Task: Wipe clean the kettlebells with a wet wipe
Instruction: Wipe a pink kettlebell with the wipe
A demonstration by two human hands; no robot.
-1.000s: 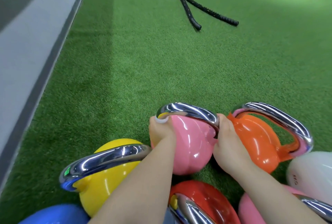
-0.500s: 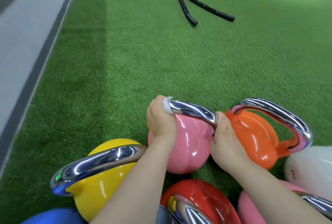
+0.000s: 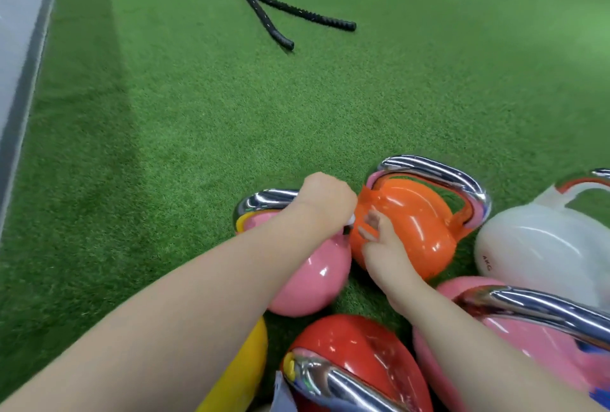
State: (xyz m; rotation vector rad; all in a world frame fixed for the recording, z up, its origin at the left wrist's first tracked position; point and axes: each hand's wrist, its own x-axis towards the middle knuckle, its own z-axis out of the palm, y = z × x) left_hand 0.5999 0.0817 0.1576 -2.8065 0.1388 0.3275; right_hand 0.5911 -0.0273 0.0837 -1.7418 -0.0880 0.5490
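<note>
On green turf (image 3: 231, 107), a cluster of glossy kettlebells fills the lower right of the head view. The left hand (image 3: 325, 200) curls around the chrome handle of a pink kettlebell (image 3: 310, 279), with a scrap of white wet wipe (image 3: 352, 220) showing at its lower edge. The right hand (image 3: 379, 243) rests, fingers loosely spread, against the side of the orange kettlebell (image 3: 416, 230) just beside it. A white kettlebell (image 3: 534, 243) lies to the right, a second pink one (image 3: 515, 355) and a red one (image 3: 356, 355) lie nearer, and a yellow one (image 3: 244, 365) peeks from under the left forearm. Two black battle-rope ends (image 3: 287, 15) lie well apart, farther up the turf. A grey floor strip (image 3: 19, 31) borders the left edge.
</note>
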